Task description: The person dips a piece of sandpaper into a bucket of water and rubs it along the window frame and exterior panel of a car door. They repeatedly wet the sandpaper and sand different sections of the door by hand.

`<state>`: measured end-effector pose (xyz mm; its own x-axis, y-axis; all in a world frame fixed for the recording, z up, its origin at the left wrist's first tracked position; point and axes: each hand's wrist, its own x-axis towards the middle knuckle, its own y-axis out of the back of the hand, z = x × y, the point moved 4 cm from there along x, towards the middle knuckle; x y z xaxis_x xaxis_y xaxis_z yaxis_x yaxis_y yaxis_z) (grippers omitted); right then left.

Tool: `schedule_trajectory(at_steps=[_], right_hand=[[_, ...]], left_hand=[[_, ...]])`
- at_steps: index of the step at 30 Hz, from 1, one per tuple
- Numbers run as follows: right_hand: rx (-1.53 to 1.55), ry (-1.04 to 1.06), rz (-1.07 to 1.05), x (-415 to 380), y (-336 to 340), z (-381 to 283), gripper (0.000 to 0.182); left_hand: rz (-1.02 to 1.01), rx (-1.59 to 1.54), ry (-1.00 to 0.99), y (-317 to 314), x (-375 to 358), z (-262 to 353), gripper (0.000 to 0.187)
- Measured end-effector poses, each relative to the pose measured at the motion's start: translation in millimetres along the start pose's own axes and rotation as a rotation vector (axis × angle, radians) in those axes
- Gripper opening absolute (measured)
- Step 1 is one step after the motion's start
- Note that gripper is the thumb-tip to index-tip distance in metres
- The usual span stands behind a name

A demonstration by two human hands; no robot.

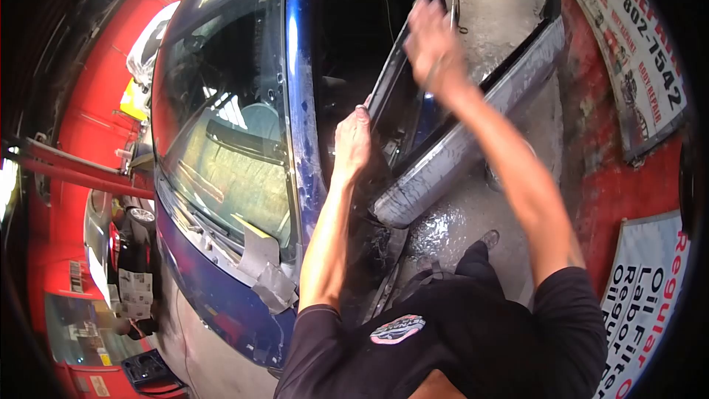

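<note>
A blue car's door (473,144) stands swung out, its outer skin wet and grey with smeary residue. My left hand (353,140) is closed round the dark window frame (390,81) of the door, thumb up, near its lower front end. Higher along the same frame is my right hand (436,48), smeared by motion, its fingers stretched out flat and overlapping the frame's edge. Nothing shows between the fingers of that hand from this side. The palm is hidden.
The blue car's windshield (229,111) is to the left, with grey sheets (275,284) at its base. Wet concrete (443,233) lies below the door. Printed signs (639,310) line the red wall at right. A dark-shod foot (489,239) stands below.
</note>
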<state>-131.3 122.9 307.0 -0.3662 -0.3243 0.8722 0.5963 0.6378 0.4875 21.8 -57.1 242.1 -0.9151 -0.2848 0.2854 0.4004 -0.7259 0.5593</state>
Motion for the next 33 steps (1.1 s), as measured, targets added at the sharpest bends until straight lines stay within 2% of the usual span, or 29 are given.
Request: schedule_trajectory(at_steps=[1, 2, 3, 5, 6, 7, 8, 9, 11, 12, 14, 15, 17, 19, 21, 22, 23, 24, 25, 27, 28, 30, 31, 33], right_hand=[[0.185, 0.019, -0.001, -28.6, 3.1, -38.4, 0.054], [0.232, 0.083, -0.138, -67.1, 1.9, -81.3, 0.055], [0.387, 0.144, -0.188, -110.2, -10.6, -110.0, 0.066], [0.331, 0.271, -0.212, -106.7, -6.2, -92.5, 0.065], [0.277, 0.266, -0.189, -90.0, -6.2, -69.0, 0.057], [0.169, 0.232, -0.128, -62.0, -2.1, -40.5, 0.059], [0.085, 0.107, -0.087, -29.1, 1.7, -13.7, 0.06], [0.146, 0.053, -0.006, -9.2, -8.1, 6.1, 0.06], [0.183, -0.083, 0.072, -25.1, -13.0, -24.1, 0.061], [0.214, -0.078, -0.003, -52.4, -6.0, -56.3, 0.065], [0.402, 0.066, -0.186, -135.5, -15.2, -120.8, 0.069], [0.446, 0.096, -0.166, -163.2, -27.2, -131.4, 0.068], [0.3, 0.189, -0.203, -137.9, -23.0, -101.8, 0.067], [0.237, -0.093, -0.064, -66.4, 0.6, -53.3, 0.067], [0.261, -0.16, 0.068, -56.0, -19.1, -44.0, 0.068], [0.238, -0.133, -0.015, -70.9, -9.4, -72.8, 0.068], [0.343, -0.1, -0.092, -98.3, -4.8, -105.0, 0.065], [0.276, 0.046, -0.241, -138.7, -13.4, -142.4, 0.064], [0.36, 0.157, -0.227, -177.5, -20.5, -170.7, 0.063], [0.301, 0.259, -0.184, -169.8, -20.5, -146.9, 0.061], [0.358, 0.152, -0.152, -146.0, -17.3, -119.1, 0.06], [0.246, -0.054, -0.064, -86.3, -7.1, -66.5, 0.065], [0.26, -0.073, -0.001, -78.1, -4.6, -66.8, 0.064], [0.324, -0.147, -0.052, -111.5, -5.2, -114.9, 0.063]], left_hand=[[-0.022, -0.041, 0.017, -1.8, 1.1, -2.5, 0.069], [-0.018, -0.042, 0.023, -2.6, 1.9, -9.4, 0.069], [-0.02, -0.035, 0.006, -3.3, 2.9, -18.0, 0.071], [-0.042, -0.014, -0.001, -2.9, 3.9, -24.2, 0.073], [-0.038, -0.045, -0.045, -2.8, 3.7, -19.2, 0.075], [-0.03, -0.083, -0.092, -2.5, 3.6, -12.7, 0.077], [-0.089, -0.029, 0.007, 1.2, 2.3, -6.9, 0.084], [-0.087, -0.032, 0.025, 3.9, 0.4, -3.9, 0.084], [-0.152, -0.217, 0.133, 4.3, -0.4, -3.4, 0.089], [-0.187, -0.415, 0.236, 0.5, 0.4, -14.6, 0.094], [-0.146, -0.496, 0.263, 0.8, -0.4, -3.3, 0.094], [-0.099, -0.576, 0.308, 2.1, -4.0, -2.4, 0.094], [-0.144, -0.54, 0.325, 5.3, -2.7, -4.7, 0.094], [-0.141, -0.526, 0.345, 5.1, -4.9, 7.9, 0.094], [-0.165, -0.511, 0.385, 6.1, -8.2, -10.4, 0.093], [-0.149, -0.56, 0.404, 6.0, -6.3, -10.1, 0.093], [-0.133, -0.613, 0.417, 5.5, -1.7, -10.1, 0.093], [-0.061, -0.728, 0.46, 2.8, 2.5, -28.5, 0.094], [-0.162, -0.7, 0.39, 6.2, 3.0, -34.4, 0.095], [-0.18, -0.693, 0.432, 9.1, -0.7, -29.8, 0.096], [-0.184, -0.732, 0.441, 9.2, 0.0, -26.6, 0.096], [-0.178, -0.746, 0.412, 7.0, -0.7, -29.7, 0.095], [-0.202, -0.789, 0.404, 6.0, 1.7, -35.4, 0.095], [-0.214, -0.863, 0.452, 4.8, 2.9, -40.7, 0.095]])
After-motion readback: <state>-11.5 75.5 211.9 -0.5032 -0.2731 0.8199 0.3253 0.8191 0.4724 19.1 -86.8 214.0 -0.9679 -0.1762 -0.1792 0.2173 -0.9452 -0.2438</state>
